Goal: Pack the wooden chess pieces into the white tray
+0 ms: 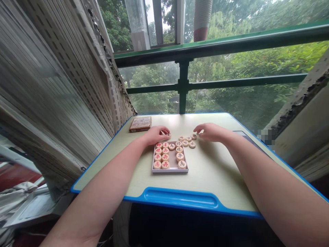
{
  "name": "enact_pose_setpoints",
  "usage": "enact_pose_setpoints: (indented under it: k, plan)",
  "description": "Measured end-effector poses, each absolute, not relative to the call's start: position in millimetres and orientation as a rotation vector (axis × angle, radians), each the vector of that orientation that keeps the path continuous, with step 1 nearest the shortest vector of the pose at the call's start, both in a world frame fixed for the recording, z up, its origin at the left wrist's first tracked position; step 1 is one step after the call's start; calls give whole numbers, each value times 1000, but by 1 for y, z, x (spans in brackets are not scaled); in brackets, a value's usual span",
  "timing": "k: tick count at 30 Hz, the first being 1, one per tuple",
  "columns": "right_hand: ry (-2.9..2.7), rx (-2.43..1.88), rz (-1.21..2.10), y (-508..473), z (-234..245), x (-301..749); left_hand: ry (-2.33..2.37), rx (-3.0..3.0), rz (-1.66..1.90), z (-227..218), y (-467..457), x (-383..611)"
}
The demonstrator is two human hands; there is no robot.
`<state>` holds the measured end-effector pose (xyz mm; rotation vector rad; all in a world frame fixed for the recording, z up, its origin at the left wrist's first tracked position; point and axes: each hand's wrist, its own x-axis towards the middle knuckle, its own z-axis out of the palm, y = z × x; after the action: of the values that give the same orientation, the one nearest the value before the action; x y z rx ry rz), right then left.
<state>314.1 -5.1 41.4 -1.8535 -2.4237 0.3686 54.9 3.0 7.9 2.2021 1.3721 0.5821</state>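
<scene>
My left hand (155, 134) is beyond the upper left corner of a shallow white box (170, 170). Its fingers close around a round wooden Chinese chess piece (168, 136) with a dark character. Inside the box, red-marked pieces (165, 157) stand in two columns at the left. Black-marked pieces (180, 156) run down the right side, and another black piece (171, 146) sits in the top row between. My right hand (211, 132) hovers right of several loose black-marked pieces (188, 139), thumb and fingers apart, holding nothing that I can see.
A brown printed box (140, 124) lies at the table's back left. A flat dark-faced object (250, 140) is partly hidden behind my right forearm. The pale table (205, 185) has a blue rim with a front groove (180, 199). Curtains (66, 68) and a green railing (183, 85) surround it.
</scene>
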Motion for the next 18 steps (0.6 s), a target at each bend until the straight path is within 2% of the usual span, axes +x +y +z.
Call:
enact_pose_setpoints:
  k: [3, 18]
  plan:
    - [-2453, -1774, 433, -4, 40, 317, 1356, 2184, 612, 7, 4, 53]
    - [-2484, -1699, 115, 1, 29, 310, 1324, 2096, 709, 14, 0, 55]
